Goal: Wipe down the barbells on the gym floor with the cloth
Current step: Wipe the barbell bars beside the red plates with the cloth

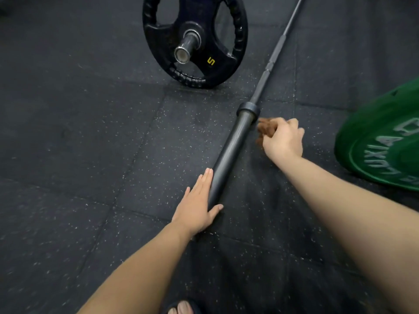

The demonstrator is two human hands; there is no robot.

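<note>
**Two hands at a bar on a gym floor**

Shows a black bar (229,159) lying slantwise on a dark speckled floor (79,155), thick end nearest, thin part running away past a collar (248,109).

Left of the bar, at its near end: left hand (197,209) flat, fingers straight and pressed together along the thick end, thumb spread out across the bar's tip.

Just right of the bar, beside the collar: right hand (283,137) curled in a fist round a brown cloth (263,126). Cloth close to the bar; cannot tell whether touching.

Beyond the bar, to its left: black plate (226,71) marked 5, upright on a second bar (184,49).

Well right of the bar: green plate (381,141), cut off by the edge.

Nearer than the bar's tip: toes (181,309) in a sandal.
</note>
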